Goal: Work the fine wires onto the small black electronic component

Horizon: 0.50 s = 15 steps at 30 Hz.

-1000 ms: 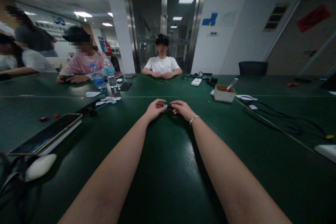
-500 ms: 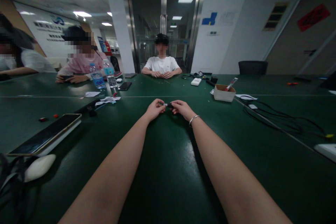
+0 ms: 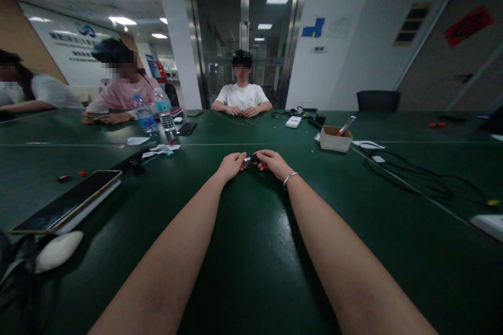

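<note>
A small black-and-silver object spans the gap between my two hands, just above the green table; its exact kind is too small to make out. My left hand pinches the silver end with thumb and fingers. On the black end, my right hand is closed, with a silver bangle at the wrist. Fingers cover part of each end of the object.
To the left lie a phone on a white box and a white mouse-like item. Ahead stand water bottles and a small box. Black cables run at right. Several people sit around the green table.
My left fingers have shifted their grip, the thumb now lying straighter along the silver end. The object tilts slightly differently; my right hand has hardly moved.
</note>
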### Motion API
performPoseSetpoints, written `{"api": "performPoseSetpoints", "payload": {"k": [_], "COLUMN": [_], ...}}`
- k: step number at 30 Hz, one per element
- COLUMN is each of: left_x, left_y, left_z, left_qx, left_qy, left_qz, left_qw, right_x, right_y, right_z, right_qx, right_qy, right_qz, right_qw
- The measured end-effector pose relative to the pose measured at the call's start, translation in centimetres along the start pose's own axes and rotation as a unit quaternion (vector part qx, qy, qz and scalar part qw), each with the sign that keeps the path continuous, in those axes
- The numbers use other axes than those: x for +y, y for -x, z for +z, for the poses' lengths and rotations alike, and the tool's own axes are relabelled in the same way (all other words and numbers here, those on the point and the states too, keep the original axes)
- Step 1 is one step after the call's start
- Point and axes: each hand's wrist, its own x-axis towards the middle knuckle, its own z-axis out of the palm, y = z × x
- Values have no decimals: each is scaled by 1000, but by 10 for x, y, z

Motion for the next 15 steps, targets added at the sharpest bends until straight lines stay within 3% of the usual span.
{"api": "performPoseSetpoints", "payload": {"k": [4,10,15], "left_x": [9,14,11], "left_y": [7,13,7], "left_z": [-1,-5,-3], "left_qx": [11,-10,-10], "left_qy": [85,87,130], "left_qz": [-12,22,-14], "left_qw": [996,996,991], "right_x": [2,1,0], "right_y": [-2,-1,0], "right_z": [1,0,-1], "right_qx": [12,11,-1], "right_qy": [3,1,4], "right_qz": [3,5,4], "right_qw": [1000,1000,1000]}}
